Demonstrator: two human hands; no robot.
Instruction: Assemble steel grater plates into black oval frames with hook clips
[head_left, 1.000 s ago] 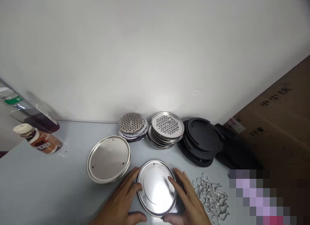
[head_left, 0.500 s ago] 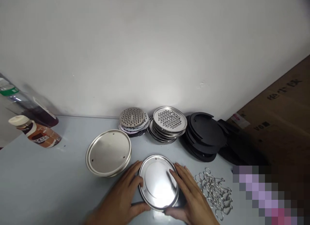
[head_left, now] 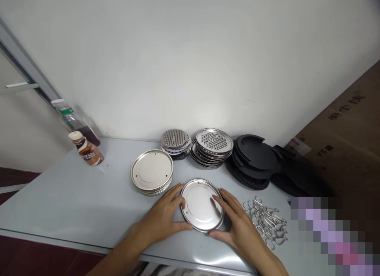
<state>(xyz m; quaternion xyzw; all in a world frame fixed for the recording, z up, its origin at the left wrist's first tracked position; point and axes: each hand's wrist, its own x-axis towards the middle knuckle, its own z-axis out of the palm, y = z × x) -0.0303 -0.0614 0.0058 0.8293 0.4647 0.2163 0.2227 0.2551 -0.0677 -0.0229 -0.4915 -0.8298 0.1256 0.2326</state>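
With the round metal plate in hand as the clock's centre, a clear bottle (head_left: 77, 121) with a green neck band and dark liquid stood at ten o'clock, just behind a brown-labelled bottle (head_left: 88, 151). Nearer, also at ten, a stack of round metal plates (head_left: 152, 169) sat on the bench (head_left: 89, 204). The left hand (head_left: 166, 214) curved its grip half open round the plate's rim, thumb at seven, fingers at nine to ten. Flat grater discs (head_left: 174, 138) were piled at eleven; the round metal plate (head_left: 200, 208) lay between both hands, whether raised I cannot tell. Rimmed grater discs (head_left: 214, 141) rose at twelve. The right hand (head_left: 237, 220) held the opposite rim, grip half open. Black round parts (head_left: 255, 153) lay between one and two, metal rings with stems (head_left: 267, 219) at three, a cardboard box (head_left: 350, 145) at two.
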